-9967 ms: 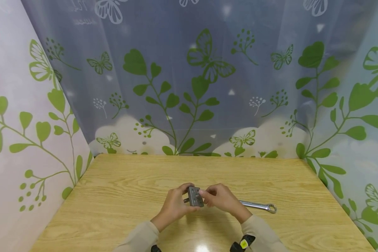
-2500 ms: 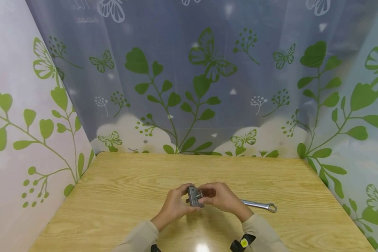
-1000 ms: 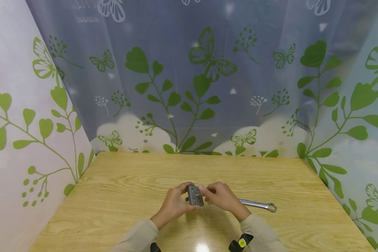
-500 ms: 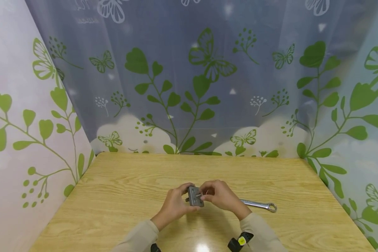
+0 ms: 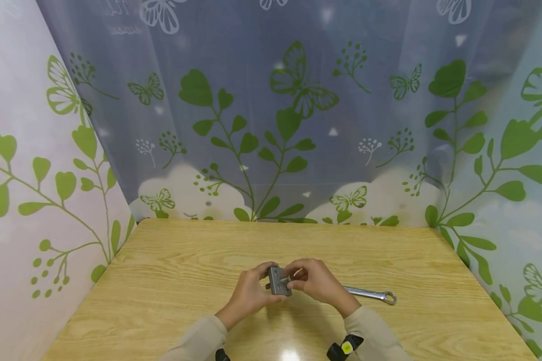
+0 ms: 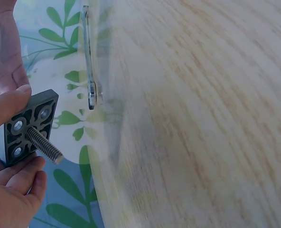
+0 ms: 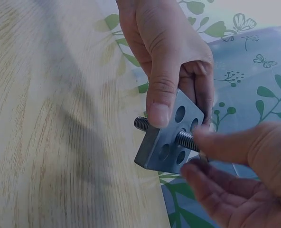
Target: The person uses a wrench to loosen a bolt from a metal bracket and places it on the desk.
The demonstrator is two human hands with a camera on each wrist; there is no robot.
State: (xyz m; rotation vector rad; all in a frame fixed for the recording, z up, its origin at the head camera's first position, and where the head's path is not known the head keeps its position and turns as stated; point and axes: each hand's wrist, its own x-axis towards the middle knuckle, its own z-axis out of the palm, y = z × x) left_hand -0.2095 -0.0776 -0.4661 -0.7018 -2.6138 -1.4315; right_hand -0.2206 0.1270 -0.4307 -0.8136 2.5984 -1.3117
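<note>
My left hand [image 5: 249, 291] grips a small square grey metal plate [image 5: 278, 282] by its edges, thumb on one side and fingers on the other. The plate stands nearly on edge above the table. In the right wrist view, round holes show near its corners, and a threaded rod [image 7: 184, 139] passes through its middle. My right hand [image 5: 315, 282] pinches the rod's right-hand end, which the fingertips [image 7: 203, 140] hide. On the other face, in the left wrist view, a longer stretch of the threaded rod [image 6: 44, 145] sticks out past ribbed recesses.
A chrome ring-end wrench [image 5: 370, 294] lies on the wooden table [image 5: 198, 245] to the right, its near part hidden behind my right hand. Curtains [image 5: 253, 125] printed with leaves and butterflies close off the back and both sides.
The plate and left hand stay almost in place. My right thumb, high against the rod one second ago, has rolled lower; the fingers have shifted back and forth around the rod's end.
</note>
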